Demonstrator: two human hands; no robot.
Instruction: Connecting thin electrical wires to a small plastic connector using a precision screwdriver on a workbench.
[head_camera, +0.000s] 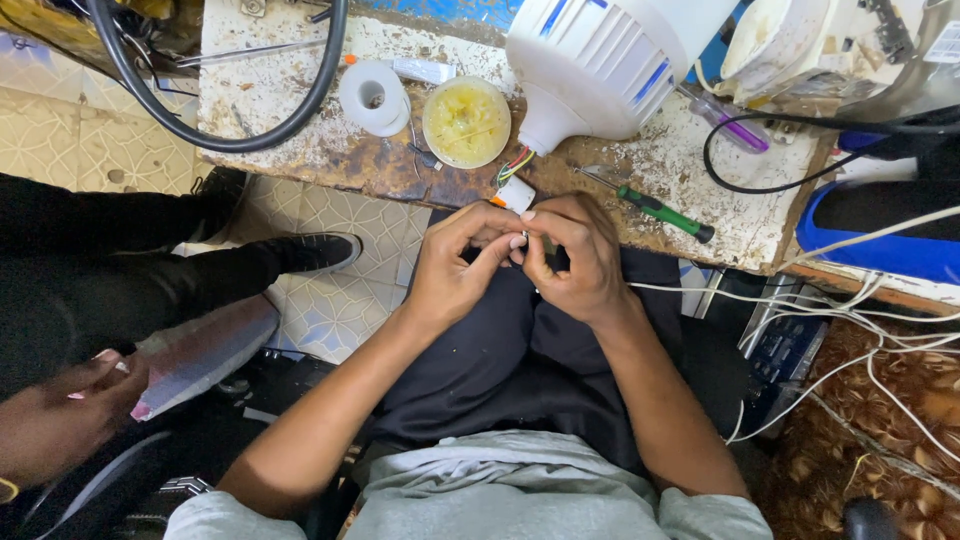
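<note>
My left hand (458, 262) and my right hand (572, 255) meet over my lap at the workbench's front edge, fingertips pinched together on a tiny part too small to make out. Just above them a small white connector (515, 193) hangs on coloured wires (514, 163) from the neck of a large white bulb housing (600, 65) lying on the bench. A green-handled screwdriver (660, 212) lies on the bench just right of my right hand.
A worn, paint-flecked workbench (300, 150) carries a white solder spool (373, 97), a round tin of yellow paste (466, 121) and a black cable loop (225, 120). Another person in black sits at left (90, 290). White wires (860, 330) trail at right.
</note>
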